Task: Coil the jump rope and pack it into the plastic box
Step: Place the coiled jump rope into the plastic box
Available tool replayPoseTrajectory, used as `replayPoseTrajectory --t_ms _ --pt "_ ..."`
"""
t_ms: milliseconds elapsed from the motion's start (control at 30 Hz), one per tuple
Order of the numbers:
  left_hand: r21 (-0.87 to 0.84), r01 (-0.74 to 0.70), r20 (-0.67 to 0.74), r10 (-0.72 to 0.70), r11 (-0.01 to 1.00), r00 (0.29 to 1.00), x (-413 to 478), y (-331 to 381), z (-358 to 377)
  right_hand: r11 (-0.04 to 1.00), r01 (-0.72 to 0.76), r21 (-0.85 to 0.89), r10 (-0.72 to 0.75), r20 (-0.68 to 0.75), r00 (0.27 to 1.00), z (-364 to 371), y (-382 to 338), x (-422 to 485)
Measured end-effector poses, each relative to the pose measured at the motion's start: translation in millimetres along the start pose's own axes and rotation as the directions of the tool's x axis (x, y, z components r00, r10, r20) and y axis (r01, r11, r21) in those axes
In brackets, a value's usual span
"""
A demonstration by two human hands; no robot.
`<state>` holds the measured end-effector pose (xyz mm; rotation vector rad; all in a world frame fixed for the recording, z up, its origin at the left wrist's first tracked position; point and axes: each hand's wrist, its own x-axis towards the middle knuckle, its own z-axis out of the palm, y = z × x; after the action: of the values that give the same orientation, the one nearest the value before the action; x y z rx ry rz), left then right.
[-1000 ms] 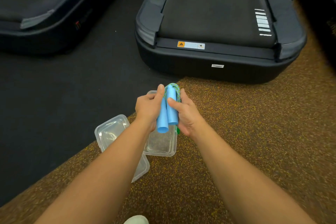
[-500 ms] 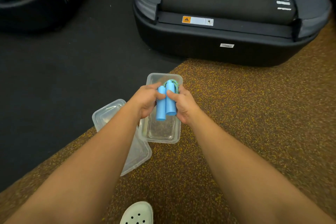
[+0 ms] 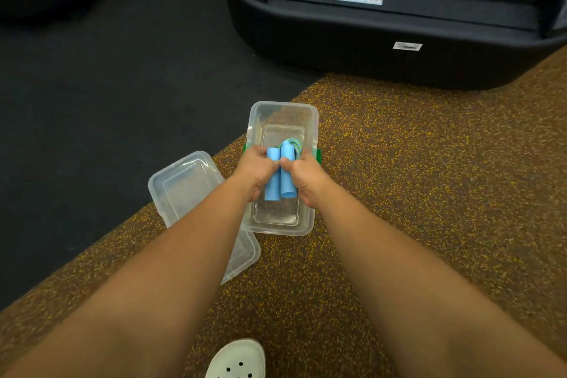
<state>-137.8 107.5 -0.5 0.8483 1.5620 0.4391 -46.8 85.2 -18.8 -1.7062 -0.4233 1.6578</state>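
The coiled jump rope (image 3: 282, 175) has two light blue handles side by side, with a green-blue cord looped at their far end. My left hand (image 3: 254, 170) and my right hand (image 3: 305, 178) both grip the bundle from either side. It sits low inside the opening of the clear plastic box (image 3: 283, 110), which rests on the speckled brown floor. Green clips show at the box's two long sides. Most of the cord is hidden behind my hands.
The clear lid (image 3: 184, 184) lies on the floor to the left of the box, partly under my left forearm. A black treadmill base (image 3: 383, 37) stands beyond the box. My white shoe (image 3: 236, 360) shows at the bottom edge. Dark mat covers the left.
Both hands have lowered the rope bundle from above the box down into its opening. The camera has tilted down and closer.
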Motion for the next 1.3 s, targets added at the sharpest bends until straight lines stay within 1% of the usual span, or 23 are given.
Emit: replayPoseTrajectory --t_ms 100,333,467,667,767,833,967,1033,1133,1300 --pt "0.003 -0.004 -0.013 0.004 1.000 1.000 14 -12 3 0.996 -0.030 -0.090 0.029 -0.014 0.999 3 8 10" --pt "0.046 -0.009 -0.080 0.012 0.999 0.997 42 -30 9 0.984 -0.063 -0.167 0.054 -0.056 0.997 9 16 36" --pt "0.055 -0.029 -0.110 0.034 0.998 0.993 49 -31 13 0.961 -0.042 -0.273 0.016 -0.095 0.995 14 21 45" --pt "0.107 -0.064 -0.077 0.072 0.992 0.994 52 -28 17 0.937 -0.039 -0.346 -0.006 -0.128 0.992 17 29 58" --pt "0.116 -0.061 -0.058 0.068 0.991 0.996 61 -36 17 0.894 -0.014 -0.447 -0.051 -0.134 0.990 19 24 51" --pt "0.151 -0.062 -0.058 0.071 0.987 0.996 64 -39 17 0.861 -0.006 -0.509 -0.076 -0.139 0.987 17 21 49" --pt "0.284 -0.092 -0.081 0.119 0.955 0.990 70 -43 16 0.785 0.005 -0.619 -0.099 -0.118 0.988 12 20 52" --pt "0.353 -0.097 -0.107 0.143 0.931 0.984 61 -34 15 0.740 0.007 -0.673 -0.114 -0.115 0.987 11 18 51" --pt "0.450 -0.101 -0.126 0.176 0.887 0.976 54 -27 15 0.692 0.015 -0.722 -0.139 -0.112 0.984 11 16 49" --pt "0.511 -0.125 -0.132 0.222 0.850 0.966 53 -27 12 0.639 0.035 -0.768 -0.169 -0.096 0.981 11 13 44"
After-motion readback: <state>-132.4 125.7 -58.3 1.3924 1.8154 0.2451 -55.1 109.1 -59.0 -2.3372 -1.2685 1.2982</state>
